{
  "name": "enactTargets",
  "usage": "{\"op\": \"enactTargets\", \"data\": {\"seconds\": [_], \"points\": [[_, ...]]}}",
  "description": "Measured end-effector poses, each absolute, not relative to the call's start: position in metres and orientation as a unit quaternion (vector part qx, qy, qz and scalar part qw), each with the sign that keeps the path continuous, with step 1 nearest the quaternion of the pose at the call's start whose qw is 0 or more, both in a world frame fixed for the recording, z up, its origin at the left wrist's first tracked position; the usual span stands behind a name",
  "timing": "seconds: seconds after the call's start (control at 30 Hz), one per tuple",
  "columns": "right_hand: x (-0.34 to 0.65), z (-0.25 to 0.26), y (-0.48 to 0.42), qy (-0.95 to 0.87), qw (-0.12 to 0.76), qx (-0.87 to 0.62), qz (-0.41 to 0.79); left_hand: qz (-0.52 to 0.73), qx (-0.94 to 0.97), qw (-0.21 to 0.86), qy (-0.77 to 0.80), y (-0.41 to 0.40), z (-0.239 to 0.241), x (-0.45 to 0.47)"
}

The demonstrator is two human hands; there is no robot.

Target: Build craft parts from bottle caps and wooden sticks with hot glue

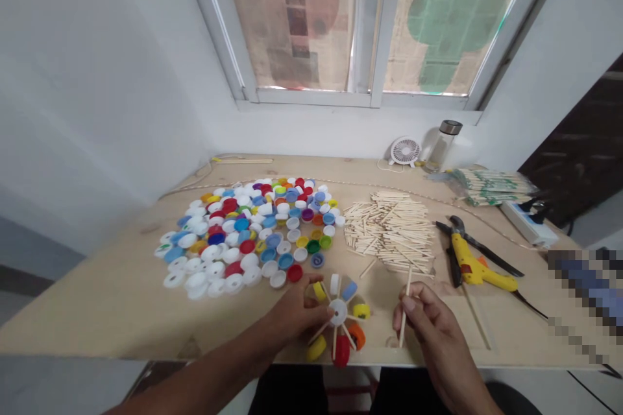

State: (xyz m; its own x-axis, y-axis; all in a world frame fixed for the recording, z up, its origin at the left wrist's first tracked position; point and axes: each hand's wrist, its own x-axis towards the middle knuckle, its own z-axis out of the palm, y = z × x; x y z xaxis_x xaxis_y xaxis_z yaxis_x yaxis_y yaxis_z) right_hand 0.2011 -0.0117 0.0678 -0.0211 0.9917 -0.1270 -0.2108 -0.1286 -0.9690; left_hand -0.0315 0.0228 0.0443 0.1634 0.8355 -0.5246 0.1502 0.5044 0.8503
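Near the front edge of the table, my left hand (pixel 296 311) grips a wheel of bottle caps and sticks. Its hub is a white cap (pixel 337 312), with wooden sticks spreading out like spokes. Coloured caps sit at the outer ends, among them a red cap (pixel 341 351), an orange cap (pixel 357 336) and a blue cap (pixel 349 290). My thumb touches the hub. To the right, my right hand (pixel 431 321) pinches a single wooden stick (pixel 405 311), held nearly upright and apart from the wheel.
Many loose bottle caps (pixel 242 224) cover the left middle of the table. A pile of wooden sticks (pixel 394 230) lies right of them. Further right are a yellow glue gun (pixel 470 266), black-handled pliers (pixel 494 253), a power strip (pixel 528 224) and bagged sticks (pixel 491 185). Behind stand a small fan (pixel 405 152) and a bottle (pixel 440 148).
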Motion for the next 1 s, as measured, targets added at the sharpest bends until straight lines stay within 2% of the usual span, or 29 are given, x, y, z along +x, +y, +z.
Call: {"op": "enactTargets", "data": {"seconds": [0.23,0.57,0.67,0.8,0.87,0.93,1.0], "points": [[0.200,0.065,-0.015,-0.432,0.491,-0.454,0.605,0.229,0.490,0.594,0.595,0.028,0.051,-0.032],[0.175,0.070,-0.013,-0.405,0.527,-0.445,0.600,0.242,0.568,0.488,0.617,0.023,0.072,-0.051],[0.169,0.070,-0.012,-0.388,0.538,-0.449,0.599,0.268,0.583,0.425,0.638,0.017,0.077,-0.054],[0.159,0.072,-0.008,-0.322,0.585,-0.460,0.585,0.379,0.577,0.309,0.654,-0.002,0.084,-0.051],[0.153,0.073,-0.007,-0.276,0.599,-0.449,0.604,0.409,0.551,0.327,0.650,-0.016,0.084,-0.043],[0.146,0.075,-0.008,-0.228,0.601,-0.420,0.640,0.401,0.518,0.425,0.625,-0.029,0.082,-0.032],[0.139,0.075,-0.011,-0.194,0.601,-0.386,0.673,0.435,0.476,0.478,0.596,-0.038,0.079,-0.020]]}}
